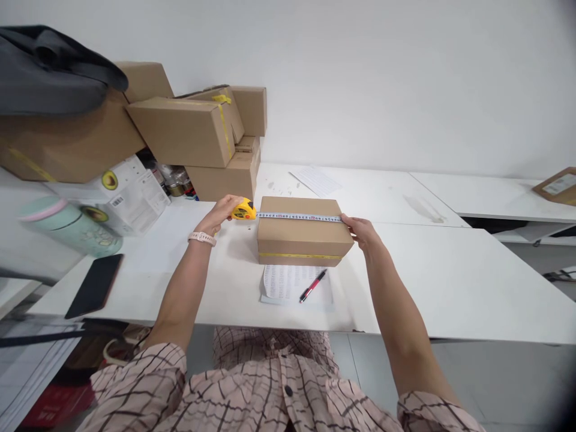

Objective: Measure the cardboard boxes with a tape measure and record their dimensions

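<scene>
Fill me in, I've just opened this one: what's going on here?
A person at a white table has a tape measure stretched across the top of a closed cardboard box. The left hand holds the yellow tape case just off the box's left side, and the right hand is at the blade's other end, by the box's right edge. A pen lies on printed paper between box and person.
</scene>
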Demonstrator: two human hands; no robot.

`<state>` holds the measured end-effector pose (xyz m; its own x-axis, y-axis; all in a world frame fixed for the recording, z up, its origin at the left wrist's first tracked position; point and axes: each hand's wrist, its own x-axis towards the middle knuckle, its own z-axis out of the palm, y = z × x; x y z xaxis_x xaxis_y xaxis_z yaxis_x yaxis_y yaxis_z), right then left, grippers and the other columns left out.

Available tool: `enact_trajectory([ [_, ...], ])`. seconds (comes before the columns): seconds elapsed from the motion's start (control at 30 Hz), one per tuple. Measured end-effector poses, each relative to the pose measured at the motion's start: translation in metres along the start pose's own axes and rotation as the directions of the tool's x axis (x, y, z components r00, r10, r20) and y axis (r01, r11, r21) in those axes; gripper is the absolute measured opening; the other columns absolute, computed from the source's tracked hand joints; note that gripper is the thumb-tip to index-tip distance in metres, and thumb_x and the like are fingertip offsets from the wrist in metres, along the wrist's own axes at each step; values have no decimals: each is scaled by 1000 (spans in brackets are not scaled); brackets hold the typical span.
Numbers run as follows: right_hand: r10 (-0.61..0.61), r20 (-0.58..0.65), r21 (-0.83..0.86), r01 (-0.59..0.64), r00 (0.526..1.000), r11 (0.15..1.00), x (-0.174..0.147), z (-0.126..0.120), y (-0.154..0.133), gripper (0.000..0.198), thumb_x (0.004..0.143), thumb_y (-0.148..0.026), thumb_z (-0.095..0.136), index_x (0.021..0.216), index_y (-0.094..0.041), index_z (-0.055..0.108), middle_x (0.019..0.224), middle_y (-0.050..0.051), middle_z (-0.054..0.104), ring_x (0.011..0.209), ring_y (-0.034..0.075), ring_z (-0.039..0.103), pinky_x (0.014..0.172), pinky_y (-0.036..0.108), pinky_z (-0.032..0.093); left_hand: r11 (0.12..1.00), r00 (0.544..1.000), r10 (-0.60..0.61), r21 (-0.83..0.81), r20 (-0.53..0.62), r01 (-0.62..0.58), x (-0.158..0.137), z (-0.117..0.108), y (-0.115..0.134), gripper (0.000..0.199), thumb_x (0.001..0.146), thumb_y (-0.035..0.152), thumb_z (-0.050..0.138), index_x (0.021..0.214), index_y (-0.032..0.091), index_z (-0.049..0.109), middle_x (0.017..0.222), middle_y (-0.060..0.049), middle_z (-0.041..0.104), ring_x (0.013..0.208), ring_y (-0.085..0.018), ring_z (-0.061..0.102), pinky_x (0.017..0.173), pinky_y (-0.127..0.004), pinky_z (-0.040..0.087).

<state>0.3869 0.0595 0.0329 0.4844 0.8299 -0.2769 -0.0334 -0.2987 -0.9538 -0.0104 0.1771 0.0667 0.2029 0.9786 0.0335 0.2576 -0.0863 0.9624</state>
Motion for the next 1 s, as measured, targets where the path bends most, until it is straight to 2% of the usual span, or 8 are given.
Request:
enact_trajectory([
  [0.2, -161, -128, -191, 135, 979, 972, -3, 3, -14, 38, 77, -36, 78, 55, -20, 52, 61, 2, 59, 66, 14, 53, 69, 30, 46, 1000, 999, 17, 4, -30, -17, -10, -2, 12, 46, 73, 55, 69, 100, 18, 63, 89, -4, 67, 75, -16, 57, 55, -23, 35],
  [0.3, -334, -166, -188, 303, 928, 934, -1, 2, -30, 29, 84, -37, 69, 64, -21, 57, 67, 2, 62, 71, 15, 54, 74, 31, 47, 1000, 1000, 20, 1, 8, -20, -48, 1, 24, 52, 73, 53, 71, 112, 20, 62, 95, -5, 69, 79, -18, 62, 57, -24, 39],
  [0.37, -463, -172, -145, 442, 870, 885, 0, 7, -42, 24, 90, -38, 59, 74, -21, 60, 77, 4, 65, 78, 16, 57, 81, 32, 47, 997, 989, -23, -64, 146, 33, -88, 13, 30, 58, 74, 51, 73, 122, 22, 57, 99, -6, 70, 79, -19, 64, 59, -26, 44],
  [0.43, -532, -130, -125, 518, 837, 846, 4, 20, -54, 23, 91, -39, 56, 79, -20, 63, 85, 5, 68, 85, 17, 59, 86, 32, 47, 982, 923, -46, -151, 383, 112, -134, 36, 31, 62, 75, 47, 76, 127, 23, 55, 108, -9, 68, 82, -20, 65, 61, -28, 48],
  [0.5, -541, -7, -167, 532, 841, 830, 11, 40, -64, 24, 90, -40, 57, 80, -20, 65, 88, 5, 69, 90, 19, 60, 91, 33, 46, 946, 809, -39, -240, 587, 219, -174, 68, 29, 61, 76, 43, 78, 130, 26, 54, 115, -9, 65, 87, -19, 65, 67, -30, 53],
  [0.6, -480, 200, -374, 519, 854, 769, 27, 74, -72, 27, 90, -43, 56, 82, -20, 68, 91, 6, 70, 101, 24, 59, 101, 40, 42, 841, 713, 15, -395, 701, 370, -207, 116, 25, 61, 77, 42, 80, 129, 28, 53, 114, -7, 62, 87, -17, 65, 72, -31, 56],
  [0.73, -389, 224, -590, 443, 893, 675, 51, 99, -71, 31, 90, -47, 54, 88, -22, 71, 103, 9, 70, 112, 30, 55, 106, 49, 36, 734, 745, 15, -513, 667, 446, -208, 152, 32, 64, 75, 48, 81, 126, 26, 52, 113, -7, 59, 81, -18, 64, 64, -35, 61],
  [1.0, -340, 327, -640, 472, 882, 607, 62, 91, -58, 38, 91, -55, 52, 76, -23, 65, 80, 3, 68, 79, 20, 58, 85, 37, 43, 688, 771, -54, -536, 635, 489, -215, 159, 39, 52, 75, 49, 80, 115, 26, 55, 110, -8, 60, 78, -18, 66, 63, -35, 62],
])
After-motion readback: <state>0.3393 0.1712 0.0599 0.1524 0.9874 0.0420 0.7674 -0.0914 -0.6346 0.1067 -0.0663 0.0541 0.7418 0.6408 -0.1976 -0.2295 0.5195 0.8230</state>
